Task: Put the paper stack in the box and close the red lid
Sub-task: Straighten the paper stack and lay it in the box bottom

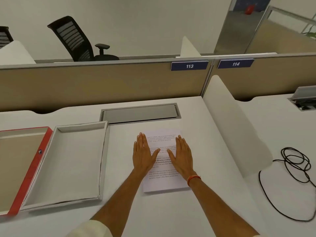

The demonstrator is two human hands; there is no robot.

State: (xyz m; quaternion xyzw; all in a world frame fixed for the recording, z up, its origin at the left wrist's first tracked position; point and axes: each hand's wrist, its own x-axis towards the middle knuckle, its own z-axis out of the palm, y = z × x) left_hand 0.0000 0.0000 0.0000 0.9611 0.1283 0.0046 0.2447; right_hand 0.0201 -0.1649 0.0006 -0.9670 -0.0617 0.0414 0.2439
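Head view: both hands, left hand [142,155] and right hand [182,157], lie flat, grip wide, on paper stack [162,183] atop white desk [213,194].

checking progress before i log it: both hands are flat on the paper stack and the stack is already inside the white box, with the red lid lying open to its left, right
Not quite. The head view shows the paper stack lying on the desk, to the right of the white box, which holds nothing. The rest stands: the left hand and right hand rest flat on the stack, and the red lid lies open left of the box.
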